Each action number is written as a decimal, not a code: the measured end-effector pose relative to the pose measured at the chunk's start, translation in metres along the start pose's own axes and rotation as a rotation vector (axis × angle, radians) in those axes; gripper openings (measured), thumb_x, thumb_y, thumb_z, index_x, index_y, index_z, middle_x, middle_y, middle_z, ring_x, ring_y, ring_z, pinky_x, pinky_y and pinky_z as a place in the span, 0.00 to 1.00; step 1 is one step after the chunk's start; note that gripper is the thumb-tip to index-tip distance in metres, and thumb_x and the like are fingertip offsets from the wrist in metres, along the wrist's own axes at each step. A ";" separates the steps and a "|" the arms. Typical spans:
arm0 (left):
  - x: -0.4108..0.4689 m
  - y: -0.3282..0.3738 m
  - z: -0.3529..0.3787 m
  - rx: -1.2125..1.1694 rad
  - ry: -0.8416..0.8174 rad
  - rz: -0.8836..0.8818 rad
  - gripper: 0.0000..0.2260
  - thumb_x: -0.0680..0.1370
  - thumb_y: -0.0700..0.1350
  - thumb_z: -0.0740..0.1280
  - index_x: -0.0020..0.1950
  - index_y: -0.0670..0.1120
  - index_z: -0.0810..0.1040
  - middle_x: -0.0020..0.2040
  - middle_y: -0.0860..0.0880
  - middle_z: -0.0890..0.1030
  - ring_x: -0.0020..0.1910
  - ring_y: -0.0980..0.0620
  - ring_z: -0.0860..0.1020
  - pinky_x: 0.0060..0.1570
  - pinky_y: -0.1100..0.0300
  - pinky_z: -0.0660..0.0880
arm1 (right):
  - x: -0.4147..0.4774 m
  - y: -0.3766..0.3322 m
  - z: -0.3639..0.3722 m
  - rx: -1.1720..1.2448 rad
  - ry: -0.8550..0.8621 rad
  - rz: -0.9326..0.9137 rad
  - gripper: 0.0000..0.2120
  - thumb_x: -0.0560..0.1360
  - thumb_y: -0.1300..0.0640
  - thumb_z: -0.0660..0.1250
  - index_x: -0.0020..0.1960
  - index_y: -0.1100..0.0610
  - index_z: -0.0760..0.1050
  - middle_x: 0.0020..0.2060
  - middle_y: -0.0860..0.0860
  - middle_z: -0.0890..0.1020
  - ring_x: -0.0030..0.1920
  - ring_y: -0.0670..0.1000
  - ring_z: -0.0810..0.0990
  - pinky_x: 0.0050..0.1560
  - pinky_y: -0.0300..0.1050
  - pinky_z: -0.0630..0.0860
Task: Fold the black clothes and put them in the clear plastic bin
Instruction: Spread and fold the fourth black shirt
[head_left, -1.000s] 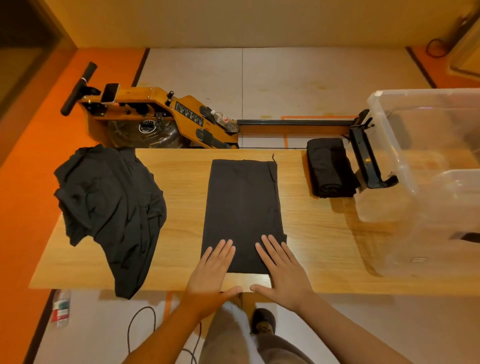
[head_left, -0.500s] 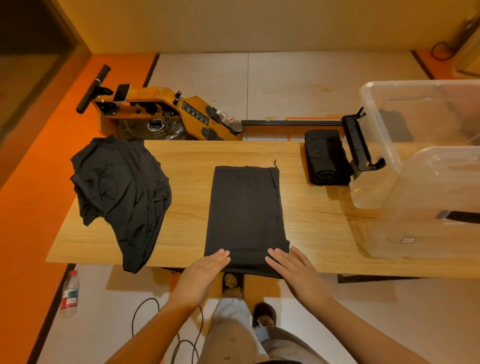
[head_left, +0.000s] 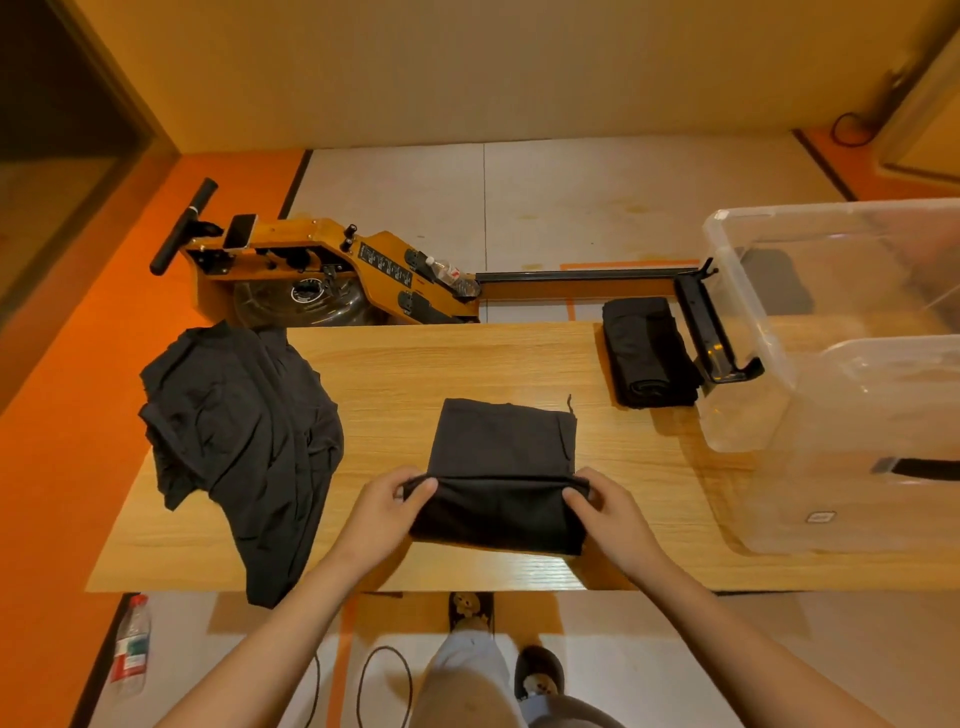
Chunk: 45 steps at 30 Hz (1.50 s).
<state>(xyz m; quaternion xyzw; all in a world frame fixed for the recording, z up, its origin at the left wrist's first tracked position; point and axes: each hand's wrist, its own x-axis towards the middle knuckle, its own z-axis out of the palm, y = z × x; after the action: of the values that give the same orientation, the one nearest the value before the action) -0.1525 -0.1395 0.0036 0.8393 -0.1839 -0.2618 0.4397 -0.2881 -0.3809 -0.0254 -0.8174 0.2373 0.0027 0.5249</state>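
A black garment (head_left: 498, 441) lies folded into a long strip in the middle of the wooden table (head_left: 467, 358). Its near end is lifted and turned over toward the far end. My left hand (head_left: 387, 514) pinches the left corner of that lifted edge, and my right hand (head_left: 605, 512) pinches the right corner. A pile of unfolded black clothes (head_left: 244, 441) hangs over the table's left end. A folded black bundle (head_left: 647, 351) sits at the far right of the table, beside the clear plastic bin (head_left: 841, 374).
An orange rowing machine (head_left: 332, 270) stands on the floor behind the table, its rail running right toward the bin. A plastic bottle (head_left: 130, 644) and a black cable (head_left: 384, 686) lie on the floor near my feet.
Both hands went from lying flat on the garment's near end to pinching its corners. They have lifted that end and carried it away from me, over the rest of the strip.
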 end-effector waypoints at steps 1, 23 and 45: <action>0.014 0.004 -0.002 -0.013 0.005 0.006 0.09 0.81 0.45 0.64 0.41 0.46 0.76 0.37 0.54 0.78 0.39 0.59 0.75 0.38 0.67 0.67 | 0.009 -0.005 -0.001 0.041 0.034 0.019 0.04 0.80 0.57 0.63 0.48 0.51 0.76 0.41 0.48 0.80 0.43 0.44 0.76 0.45 0.44 0.74; 0.170 -0.015 0.014 0.368 0.033 0.013 0.10 0.79 0.54 0.65 0.47 0.47 0.72 0.36 0.52 0.76 0.35 0.51 0.74 0.33 0.53 0.68 | 0.105 -0.006 0.033 -0.207 0.565 0.378 0.11 0.79 0.57 0.64 0.60 0.57 0.69 0.44 0.51 0.79 0.46 0.54 0.80 0.39 0.47 0.74; 0.147 -0.019 0.025 1.064 -0.146 0.542 0.36 0.76 0.35 0.63 0.79 0.54 0.52 0.80 0.50 0.46 0.76 0.53 0.38 0.71 0.52 0.32 | 0.040 0.007 0.085 -0.872 0.124 0.127 0.32 0.73 0.42 0.52 0.69 0.59 0.73 0.67 0.61 0.74 0.58 0.59 0.79 0.53 0.51 0.79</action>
<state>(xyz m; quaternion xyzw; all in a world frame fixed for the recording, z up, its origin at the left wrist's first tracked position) -0.0491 -0.2245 -0.0651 0.8472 -0.5267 -0.0697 -0.0033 -0.2344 -0.3261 -0.0794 -0.9449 0.2946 0.0855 0.1143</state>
